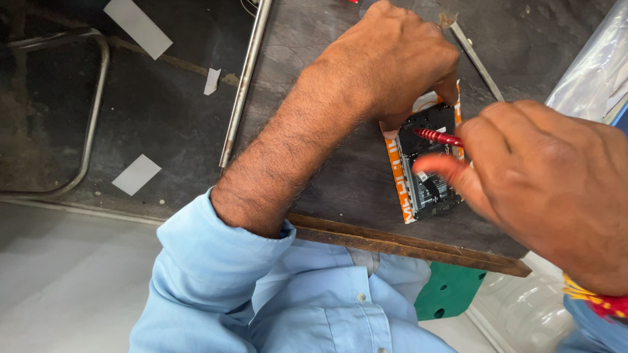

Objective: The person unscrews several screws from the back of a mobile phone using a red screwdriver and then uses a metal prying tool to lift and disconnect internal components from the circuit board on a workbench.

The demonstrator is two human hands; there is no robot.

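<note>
A repair workshop is showing here: a worn dark desk [340,176] is carrying an opened phone [428,163], metal rods [245,78] lying about.
</note>
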